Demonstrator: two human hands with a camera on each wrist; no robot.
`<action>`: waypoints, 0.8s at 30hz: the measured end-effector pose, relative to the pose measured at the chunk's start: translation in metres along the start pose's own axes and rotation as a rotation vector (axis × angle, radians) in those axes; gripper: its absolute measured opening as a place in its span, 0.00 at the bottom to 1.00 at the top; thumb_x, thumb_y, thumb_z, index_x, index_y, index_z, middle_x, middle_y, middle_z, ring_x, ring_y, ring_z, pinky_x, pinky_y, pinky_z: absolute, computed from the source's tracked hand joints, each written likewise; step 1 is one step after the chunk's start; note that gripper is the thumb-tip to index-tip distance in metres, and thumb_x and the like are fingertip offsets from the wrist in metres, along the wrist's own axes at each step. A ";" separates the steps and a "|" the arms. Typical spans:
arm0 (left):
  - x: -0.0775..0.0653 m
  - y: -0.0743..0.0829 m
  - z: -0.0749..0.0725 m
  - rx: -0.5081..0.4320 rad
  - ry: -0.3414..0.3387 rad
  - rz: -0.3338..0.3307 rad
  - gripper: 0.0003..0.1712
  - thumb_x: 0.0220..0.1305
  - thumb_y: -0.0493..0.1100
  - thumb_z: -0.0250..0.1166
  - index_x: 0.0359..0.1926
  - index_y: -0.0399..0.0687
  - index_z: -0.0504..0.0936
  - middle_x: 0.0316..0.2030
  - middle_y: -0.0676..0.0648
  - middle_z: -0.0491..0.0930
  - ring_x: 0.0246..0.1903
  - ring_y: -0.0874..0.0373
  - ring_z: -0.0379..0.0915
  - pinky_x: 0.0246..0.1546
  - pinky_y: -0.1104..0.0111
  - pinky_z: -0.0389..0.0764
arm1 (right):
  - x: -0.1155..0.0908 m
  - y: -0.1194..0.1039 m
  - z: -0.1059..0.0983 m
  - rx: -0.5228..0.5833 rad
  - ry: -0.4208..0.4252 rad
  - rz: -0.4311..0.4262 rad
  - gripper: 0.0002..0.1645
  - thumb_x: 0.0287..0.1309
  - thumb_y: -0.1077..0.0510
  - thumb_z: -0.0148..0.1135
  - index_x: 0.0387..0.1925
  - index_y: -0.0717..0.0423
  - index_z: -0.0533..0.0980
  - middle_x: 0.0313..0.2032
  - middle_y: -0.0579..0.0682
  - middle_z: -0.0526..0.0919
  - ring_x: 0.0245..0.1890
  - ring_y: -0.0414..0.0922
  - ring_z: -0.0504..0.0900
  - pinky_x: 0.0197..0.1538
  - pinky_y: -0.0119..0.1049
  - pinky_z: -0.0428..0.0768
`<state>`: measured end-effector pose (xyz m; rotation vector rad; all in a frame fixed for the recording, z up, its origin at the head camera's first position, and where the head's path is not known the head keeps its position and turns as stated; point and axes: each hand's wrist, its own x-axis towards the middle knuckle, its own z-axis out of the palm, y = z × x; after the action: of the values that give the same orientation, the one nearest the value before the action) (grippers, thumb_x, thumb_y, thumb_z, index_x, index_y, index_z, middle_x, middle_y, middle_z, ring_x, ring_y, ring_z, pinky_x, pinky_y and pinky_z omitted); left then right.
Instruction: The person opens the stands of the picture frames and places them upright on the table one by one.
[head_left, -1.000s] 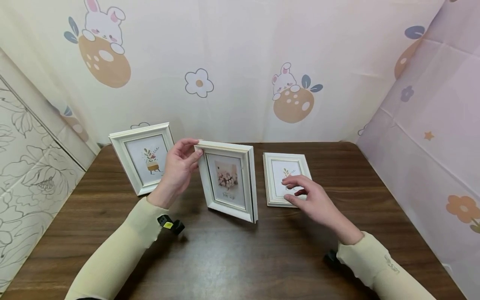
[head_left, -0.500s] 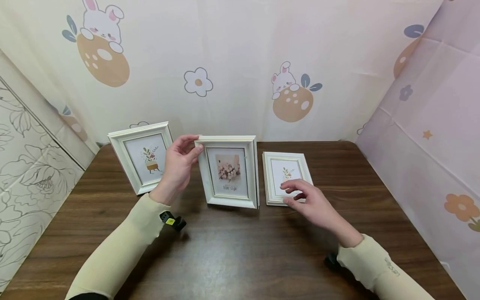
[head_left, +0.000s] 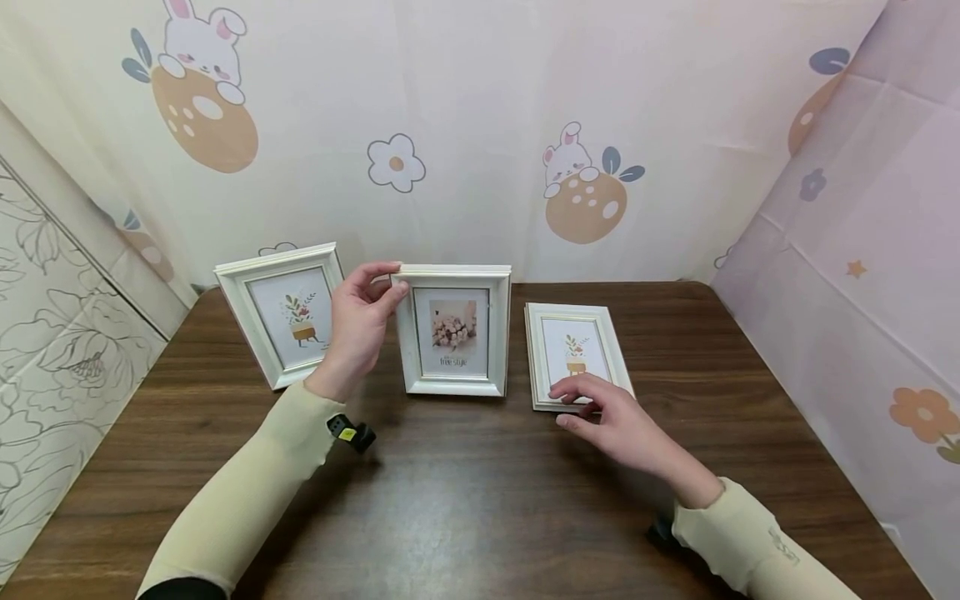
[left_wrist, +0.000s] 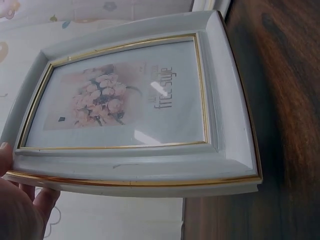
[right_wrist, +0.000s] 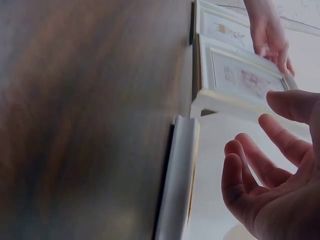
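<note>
Three white frames occupied the far half of the bench point(head_left: 420, 500), spaced along its far edge. The middle frame point(head_left: 452, 333) stood nearly upright, its picture of pale blossoms facing the near edge. The left hand point(head_left: 360, 321) pinched it at the upper left corner, thumb on the front and fingers behind; so high and lateral a grip left the picture uncovered and probably served to steer the frame's angle. Whether its bottom rail bore weight on the bench could not be told.

The left frame point(head_left: 283, 315) leaned back near the far left corner, turned slightly toward the middle. It stood without a hand on it, so a strut behind was likely, though none showed.

The right frame point(head_left: 577, 346) lay flat and face up, between the middle frame and the far right corner; lying thus, it needed no support. The right hand point(head_left: 611, 421) hovered over its near edge, thumb and fingers apart, loosely bent and holding nothing, as if kept ready close by. The hands were well apart. Behind the far edge hung a printed curtain point(head_left: 480, 100).
</note>
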<state>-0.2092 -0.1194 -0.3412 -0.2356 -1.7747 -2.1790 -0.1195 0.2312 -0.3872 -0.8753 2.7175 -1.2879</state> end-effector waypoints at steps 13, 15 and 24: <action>0.015 -0.006 0.008 -0.010 0.014 -0.020 0.15 0.61 0.27 0.68 0.48 0.42 0.83 0.45 0.46 0.81 0.42 0.59 0.80 0.41 0.71 0.80 | -0.005 -0.005 0.011 0.005 -0.069 -0.045 0.15 0.59 0.65 0.70 0.47 0.50 0.79 0.48 0.46 0.82 0.45 0.50 0.79 0.43 0.39 0.82; 0.018 -0.008 0.010 -0.010 0.017 -0.017 0.15 0.61 0.27 0.68 0.48 0.42 0.83 0.44 0.47 0.81 0.41 0.59 0.79 0.41 0.71 0.80 | -0.005 -0.005 0.012 0.002 -0.076 -0.047 0.14 0.59 0.63 0.70 0.47 0.51 0.79 0.49 0.44 0.82 0.45 0.49 0.80 0.44 0.38 0.81; 0.026 -0.017 0.012 0.044 0.013 -0.031 0.15 0.62 0.29 0.68 0.50 0.41 0.82 0.43 0.46 0.81 0.42 0.59 0.79 0.40 0.71 0.79 | -0.005 -0.004 0.015 -0.004 -0.092 -0.054 0.14 0.59 0.62 0.71 0.47 0.53 0.80 0.50 0.41 0.81 0.44 0.48 0.81 0.43 0.35 0.80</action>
<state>-0.2408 -0.1084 -0.3461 -0.1841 -1.8288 -2.1554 -0.1097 0.2214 -0.3953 -0.9890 2.6445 -1.2191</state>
